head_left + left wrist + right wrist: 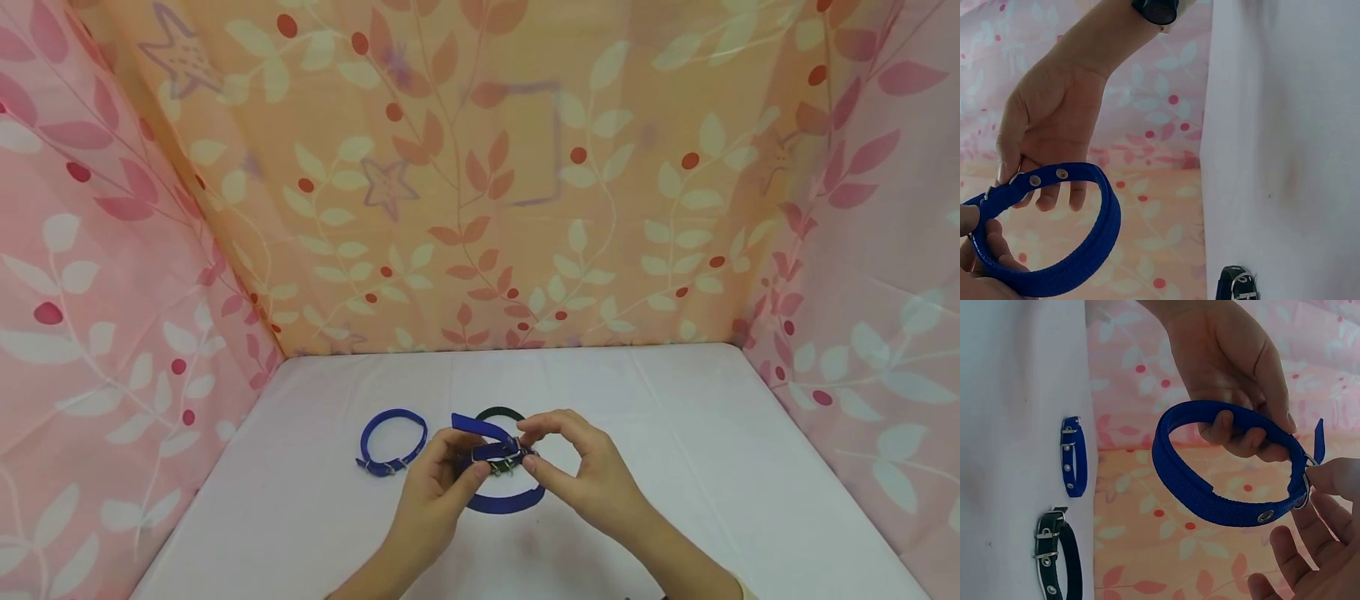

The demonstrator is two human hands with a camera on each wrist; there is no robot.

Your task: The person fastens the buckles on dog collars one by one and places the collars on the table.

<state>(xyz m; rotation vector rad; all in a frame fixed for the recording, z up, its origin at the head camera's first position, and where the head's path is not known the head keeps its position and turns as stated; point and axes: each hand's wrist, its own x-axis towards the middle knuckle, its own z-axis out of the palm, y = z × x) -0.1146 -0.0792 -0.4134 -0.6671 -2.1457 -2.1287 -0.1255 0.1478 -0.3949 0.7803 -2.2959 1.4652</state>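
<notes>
A blue pet collar (506, 502) with a metal buckle and eyelets is held up above the table, bent into a loop. My left hand (438, 479) grips its strap, fingers curled round the band in the right wrist view. At the buckle, thumb and fingertips of my right hand (600, 475) pinch the collar. The strap's free end sticks up past the buckle, pointing left in the head view. Behind the hands, a dark green or black collar (1050, 559) lies on the table, partly hidden in the head view.
A second blue collar (384, 468), buckled into a ring, lies on the white-covered table (300, 517) left of the hands. Patterned cloth walls (465, 250) enclose the table at the back and both sides.
</notes>
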